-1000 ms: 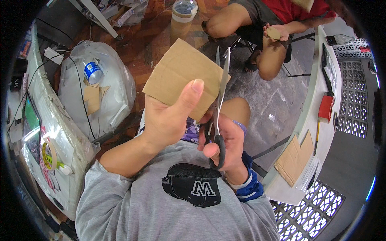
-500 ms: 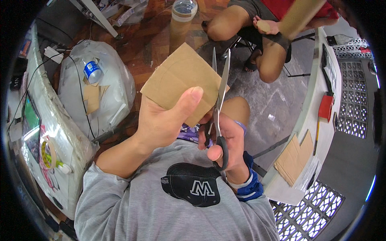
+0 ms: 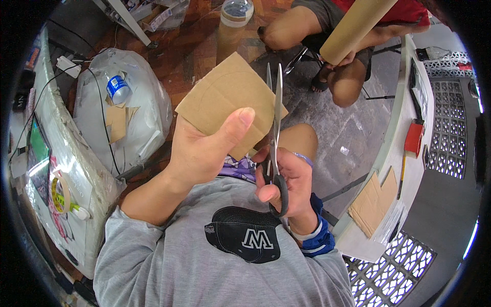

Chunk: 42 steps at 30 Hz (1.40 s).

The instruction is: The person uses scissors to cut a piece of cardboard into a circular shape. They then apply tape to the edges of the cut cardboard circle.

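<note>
In half a second, the tan tube (image 3: 354,31) reached further across the seated person (image 3: 343,91) and the scissors (image 3: 277,105) narrowed. The left grip (image 3: 198,146) held squarish cardboard (image 3: 230,94), faintly marked with a curve, above the purple shorts (image 3: 239,171); the right grip (image 3: 295,178) held the scissors' handles, one blade crossing the cardboard's right corner. The gray shirt (image 3: 199,273) bore a lettered cap print (image 3: 243,225); the bottle (image 3: 118,91), a blue label.

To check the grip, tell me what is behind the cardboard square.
One scissors blade passes behind the cardboard square, its tip showing past the edge; wooden floor lies beyond. Fingers of the left hand are covered.
</note>
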Available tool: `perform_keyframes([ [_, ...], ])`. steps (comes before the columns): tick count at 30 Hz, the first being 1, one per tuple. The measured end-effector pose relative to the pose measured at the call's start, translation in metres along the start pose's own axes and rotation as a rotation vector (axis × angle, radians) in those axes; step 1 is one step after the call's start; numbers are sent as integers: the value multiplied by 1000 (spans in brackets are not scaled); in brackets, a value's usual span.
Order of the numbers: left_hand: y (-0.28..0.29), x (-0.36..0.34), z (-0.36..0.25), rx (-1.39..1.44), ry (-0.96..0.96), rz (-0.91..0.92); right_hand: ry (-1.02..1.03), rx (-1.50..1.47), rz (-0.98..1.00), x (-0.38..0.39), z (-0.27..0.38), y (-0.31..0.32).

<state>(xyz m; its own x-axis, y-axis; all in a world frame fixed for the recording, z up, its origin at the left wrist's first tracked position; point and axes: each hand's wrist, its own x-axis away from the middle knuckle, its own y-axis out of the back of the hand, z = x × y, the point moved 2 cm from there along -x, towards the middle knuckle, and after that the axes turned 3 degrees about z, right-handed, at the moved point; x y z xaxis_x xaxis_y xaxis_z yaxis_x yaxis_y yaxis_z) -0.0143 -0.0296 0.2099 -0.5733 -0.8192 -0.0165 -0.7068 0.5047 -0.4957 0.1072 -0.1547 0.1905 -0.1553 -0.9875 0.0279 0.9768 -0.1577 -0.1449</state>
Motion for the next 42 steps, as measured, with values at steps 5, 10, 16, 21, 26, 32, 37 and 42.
perform_keyframes([
  [5, 2, -1, 1, 21, 12, -13, -53, -42, 4, 0, 0, -2],
  [10, 7, 0, -7, -25, 12, 31, -42, -192, 26, -13, 3, -8],
  [16, 17, 4, -18, -39, -27, -41, -88, -167, 94, -24, 6, -15],
  [21, 31, 3, -21, -62, -66, -79, -168, -154, 157, -30, 5, -18],
  [26, 55, 4, -27, -47, -59, -143, -198, -95, 217, -48, 4, -30],
  [32, 114, 9, -35, 108, -166, -375, -335, -126, 441, -101, -10, -69],
  [37, 178, 22, -28, 189, -307, -525, -447, -156, 581, -142, -42, -115],
  [42, 227, 39, -22, 139, -356, -724, -524, -76, 716, -174, -70, -153],
])
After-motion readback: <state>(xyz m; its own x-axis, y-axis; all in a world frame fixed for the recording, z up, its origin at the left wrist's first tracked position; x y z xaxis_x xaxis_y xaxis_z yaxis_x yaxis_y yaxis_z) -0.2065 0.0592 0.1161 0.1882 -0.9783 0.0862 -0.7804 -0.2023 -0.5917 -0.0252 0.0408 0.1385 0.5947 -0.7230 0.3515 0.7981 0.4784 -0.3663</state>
